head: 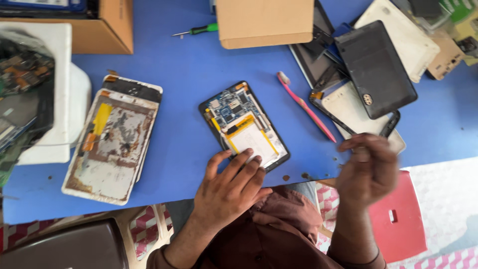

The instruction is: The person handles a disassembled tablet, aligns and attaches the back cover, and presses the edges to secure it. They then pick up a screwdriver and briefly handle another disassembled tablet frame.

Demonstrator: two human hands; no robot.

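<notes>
One opened tablet [244, 125] lies under my spread left hand [230, 189]; my blurred right hand's [367, 168] grip I cannot tell.

Hands: two, a left hand [229, 192] and a right hand [367, 169], the right blurred.
Opened tablet with bare circuit board and battery: one [244, 124].
Stripped tablet frames at left: two – a worn grey one [112, 144] on top of a dark one [133, 87].
Cardboard boxes: two, one at the left corner [107, 27], one at centre top [264, 22].
Toothbrush: one, pink [306, 107].
Screwdriver: one, green-handled [196, 31].
Loose back covers and shells at right: a heap [376, 67] – too overlapped to count.
Red stool: one [398, 219].
</notes>
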